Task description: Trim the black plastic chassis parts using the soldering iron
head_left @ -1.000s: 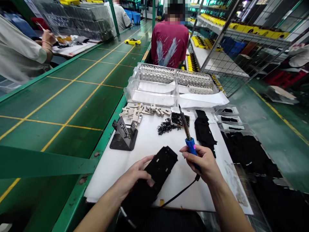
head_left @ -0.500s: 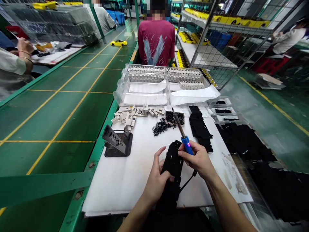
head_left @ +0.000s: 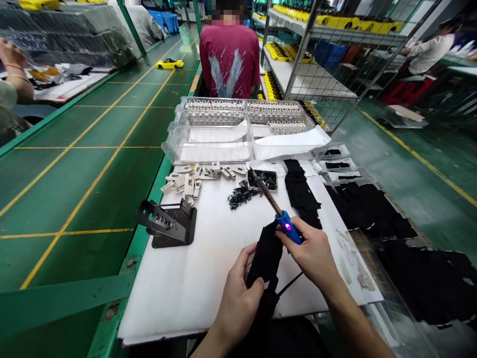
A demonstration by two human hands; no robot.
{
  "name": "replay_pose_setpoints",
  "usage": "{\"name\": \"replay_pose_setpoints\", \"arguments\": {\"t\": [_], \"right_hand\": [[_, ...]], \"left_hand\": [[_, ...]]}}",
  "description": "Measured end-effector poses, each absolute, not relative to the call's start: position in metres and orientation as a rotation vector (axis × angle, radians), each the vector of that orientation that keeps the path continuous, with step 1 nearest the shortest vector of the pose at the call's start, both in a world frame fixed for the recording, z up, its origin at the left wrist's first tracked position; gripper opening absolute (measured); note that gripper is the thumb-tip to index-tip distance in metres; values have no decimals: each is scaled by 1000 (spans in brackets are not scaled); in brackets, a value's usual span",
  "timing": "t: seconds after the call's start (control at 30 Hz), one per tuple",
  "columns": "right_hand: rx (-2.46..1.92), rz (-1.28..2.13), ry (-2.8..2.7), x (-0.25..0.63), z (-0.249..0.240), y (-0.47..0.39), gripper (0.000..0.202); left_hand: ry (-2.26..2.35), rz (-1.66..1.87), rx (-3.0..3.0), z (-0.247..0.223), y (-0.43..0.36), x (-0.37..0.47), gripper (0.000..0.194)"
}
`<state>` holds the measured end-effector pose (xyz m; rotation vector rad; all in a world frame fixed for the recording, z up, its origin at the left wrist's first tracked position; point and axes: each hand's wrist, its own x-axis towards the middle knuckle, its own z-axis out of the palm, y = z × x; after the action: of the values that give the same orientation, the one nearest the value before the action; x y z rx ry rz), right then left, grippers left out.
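Observation:
My left hand (head_left: 242,293) is closed around a flat black part (head_left: 266,253), its thumb across the near side. In my right hand (head_left: 311,248) is a blue-handled soldering iron (head_left: 287,226) with a lit spot on the handle; its metal tip points up and away, over a small box of black pieces (head_left: 269,180). Fingertips of my right hand are at the black part's upper right edge. Loose black pieces (head_left: 240,195) lie beside the box. Farther left are light grey parts (head_left: 189,185) and a black metal iron stand (head_left: 173,226).
Clear plastic trays (head_left: 214,151) with rows of grey parts stand at the table's far end. More black parts (head_left: 301,191) lie to the right. A green conveyor (head_left: 74,184) runs along the left, carrying a yellow car body (head_left: 169,63). A person in red (head_left: 229,59) sits ahead.
My left hand has tightened its fingers round the black part, which has turned over and now shows a plainer face. The iron tilts more to the left. The whole view has shifted slightly.

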<state>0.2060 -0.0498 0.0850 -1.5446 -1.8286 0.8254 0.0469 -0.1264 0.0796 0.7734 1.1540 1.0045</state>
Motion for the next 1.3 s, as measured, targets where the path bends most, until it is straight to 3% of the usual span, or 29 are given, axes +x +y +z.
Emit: {"name": "replay_pose_setpoints", "arguments": {"t": [0.13, 0.3, 0.37, 0.53, 0.7, 1.13, 1.23, 1.3], "right_hand": [[-1600, 823, -1741, 202, 79, -52, 11], [-1480, 1205, -1521, 202, 75, -48, 16], [-1369, 1319, -1573, 204, 77, -45, 16], [-1187, 1264, -1787, 203, 84, -45, 9], [-1134, 1252, -1831, 200, 84, -48, 10], [-1079, 1183, -1888, 200, 91, -54, 13], [-1221, 1119, -1867, 206, 95, -51, 17], [-1360, 1033, -1795, 209, 94, -49, 19]], "left_hand": [[1147, 1006, 771, 76, -128, 48, 51], [1142, 1030, 662, 64, -116, 43, 83], [1197, 1011, 771, 64, -109, 38, 73], [1247, 952, 876, 75, -101, 38, 25], [1177, 968, 729, 77, -101, 45, 37], [1161, 1012, 793, 76, -105, 46, 30], [1193, 1090, 810, 74, -107, 45, 21], [1169, 1104, 786, 75, -106, 44, 29]]}}
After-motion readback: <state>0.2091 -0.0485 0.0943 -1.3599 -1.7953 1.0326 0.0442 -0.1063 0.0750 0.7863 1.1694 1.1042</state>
